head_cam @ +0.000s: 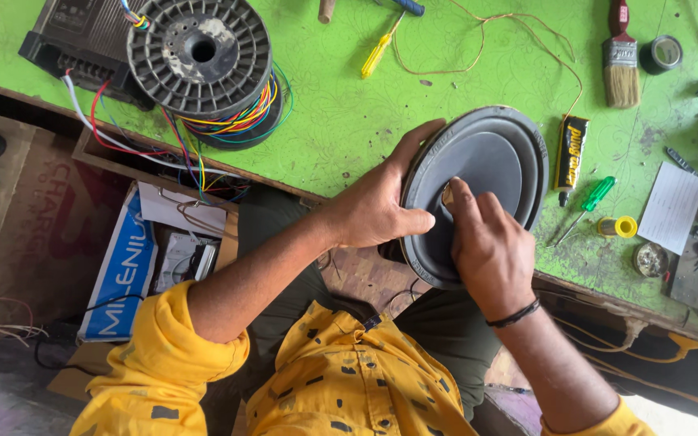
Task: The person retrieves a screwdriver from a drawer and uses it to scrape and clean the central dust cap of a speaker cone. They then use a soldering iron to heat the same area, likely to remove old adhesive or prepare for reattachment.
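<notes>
Your bench is a green patterned worktop (349, 121), scuffed and stained toward its right end, with an open shelf of boxes and loose wiring below its front edge. You are seated at it in a yellow patterned shirt.

The work in hand is an oval grey speaker cone (494, 161), resting tilted at the front edge of the bench and partly overhanging it. Your left hand (377, 206) is clamped on its left rim, thumb across the face and fingers wrapped behind. Your right hand (486, 242) is closed, fingertips pinched together at the centre of the cone on a small tan piece. What that piece is cannot be told from this view.

Progress, as a judgement: the cone looks whole and clean, with its surround in place. The centre is the part being worked and does not appear finished. A black-and-yellow adhesive tube (569, 149) lies just beside the cone's right edge, capped end toward you, with no glue visible on the cone.

Remaining items, by size: a black spool of multicoloured wire (203, 64) at upper left, resting against a dark electronic unit (74, 36); a paintbrush (621, 69) at upper right; a white paper slip (672, 206); a yellow screwdriver (377, 52); a green screwdriver (587, 206); a roll of black tape (662, 52); a small yellow spool (620, 227).
</notes>
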